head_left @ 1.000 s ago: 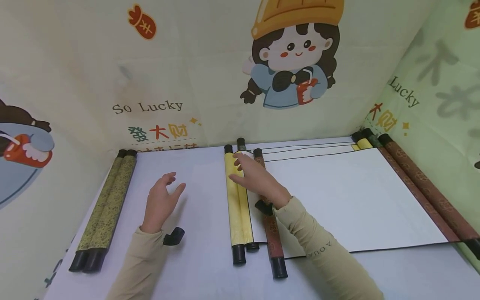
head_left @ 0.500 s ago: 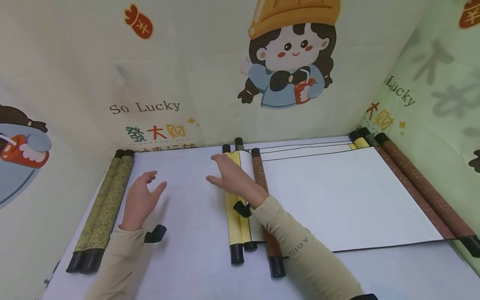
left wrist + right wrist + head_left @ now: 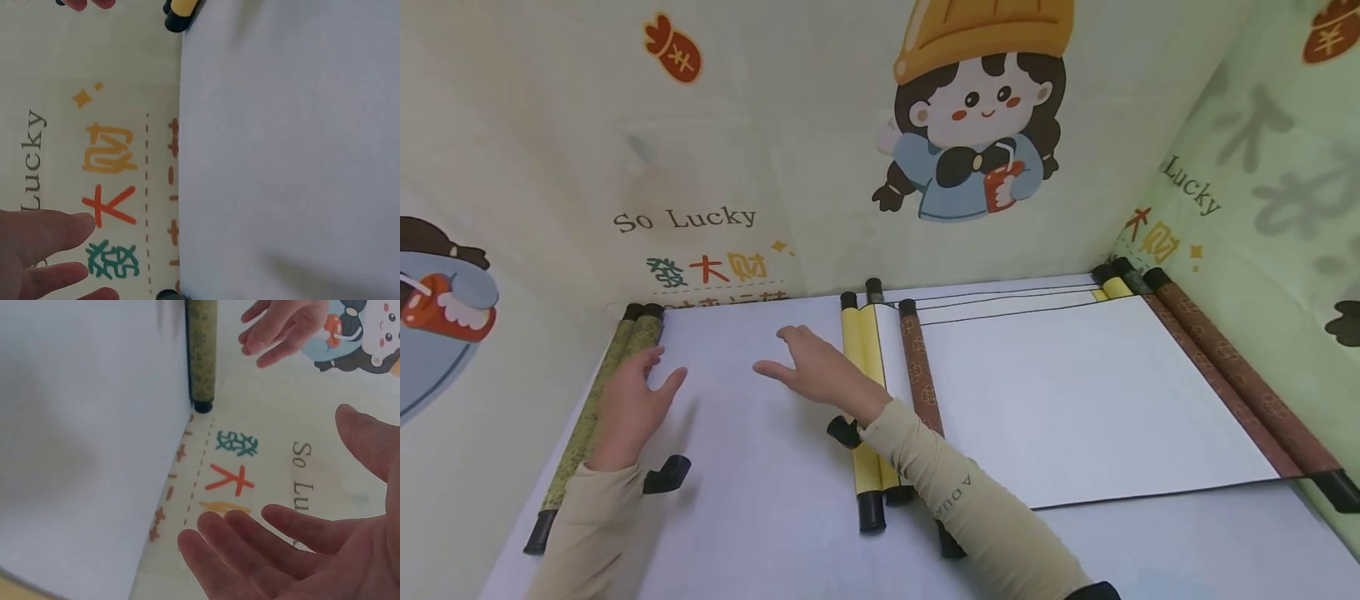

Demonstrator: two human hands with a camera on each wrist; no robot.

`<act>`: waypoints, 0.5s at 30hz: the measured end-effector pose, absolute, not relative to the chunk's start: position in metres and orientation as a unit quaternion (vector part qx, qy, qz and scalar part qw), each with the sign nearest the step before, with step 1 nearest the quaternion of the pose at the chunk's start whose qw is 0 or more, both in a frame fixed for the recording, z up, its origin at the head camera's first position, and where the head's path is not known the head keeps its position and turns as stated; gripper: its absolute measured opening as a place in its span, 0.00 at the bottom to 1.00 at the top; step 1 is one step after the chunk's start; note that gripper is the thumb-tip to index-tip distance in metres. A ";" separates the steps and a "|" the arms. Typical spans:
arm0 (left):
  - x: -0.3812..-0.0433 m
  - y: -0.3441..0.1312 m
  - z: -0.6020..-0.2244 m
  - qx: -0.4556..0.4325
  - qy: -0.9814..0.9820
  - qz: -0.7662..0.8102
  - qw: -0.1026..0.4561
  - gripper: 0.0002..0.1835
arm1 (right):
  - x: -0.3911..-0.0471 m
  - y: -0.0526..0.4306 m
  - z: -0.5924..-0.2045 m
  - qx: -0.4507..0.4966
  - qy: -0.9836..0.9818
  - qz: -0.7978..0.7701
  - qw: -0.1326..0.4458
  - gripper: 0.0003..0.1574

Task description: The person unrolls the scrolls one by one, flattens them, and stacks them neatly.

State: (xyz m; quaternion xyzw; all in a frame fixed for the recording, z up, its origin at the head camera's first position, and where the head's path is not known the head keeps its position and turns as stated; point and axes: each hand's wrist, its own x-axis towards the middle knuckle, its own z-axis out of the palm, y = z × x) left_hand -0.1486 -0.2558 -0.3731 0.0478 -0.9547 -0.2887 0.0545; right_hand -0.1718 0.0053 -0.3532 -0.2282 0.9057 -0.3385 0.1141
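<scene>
Above the rolled green-patterned scroll (image 3: pixel 574 454) at the table's left side hovers my left hand (image 3: pixel 628 408), fingers loosely bent, thumb apart, nothing held. It covers part of that scroll's two rolls. My right hand (image 3: pixel 820 371) is empty too, fingers extended and thumb spread, over the white tabletop just left of the yellow scroll (image 3: pixel 870 467). In the right wrist view the right palm (image 3: pixel 312 559) shows bare, with the left hand (image 3: pixel 287 328) beyond, beside the green scroll. The left wrist view catches only the left fingers (image 3: pixel 47 250) and some right fingertips at the top edge.
A brown scroll lies unrolled on the right, its white sheet (image 3: pixel 1097 392) stretching between a left roller (image 3: pixel 922 375) and thicker brown rolls (image 3: pixel 1247 375). It overlaps other open scrolls behind. A printed cloth wall (image 3: pixel 812 150) borders the table's back and sides.
Both hands have moved left. The right hand has passed from over the yellow scroll to the tabletop beside it; the left hand has come over the green scroll. The scrolls have stayed put.
</scene>
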 end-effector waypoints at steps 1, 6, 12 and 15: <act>-0.148 -0.260 -0.375 0.050 -0.956 -0.283 0.053 0.30 | -0.171 0.002 -0.354 -0.229 0.905 -0.339 0.116 0.45; -0.147 -0.274 -0.377 0.059 -0.961 -0.265 0.048 0.31 | -0.166 -0.015 -0.356 -0.236 0.905 -0.332 0.119 0.45; -0.148 -0.294 -0.382 0.065 -0.967 -0.241 0.055 0.31 | -0.162 -0.039 -0.362 -0.245 0.907 -0.320 0.123 0.45; -0.148 -0.302 -0.385 0.066 -0.966 -0.242 0.054 0.30 | -0.160 -0.050 -0.365 -0.249 0.906 -0.318 0.129 0.45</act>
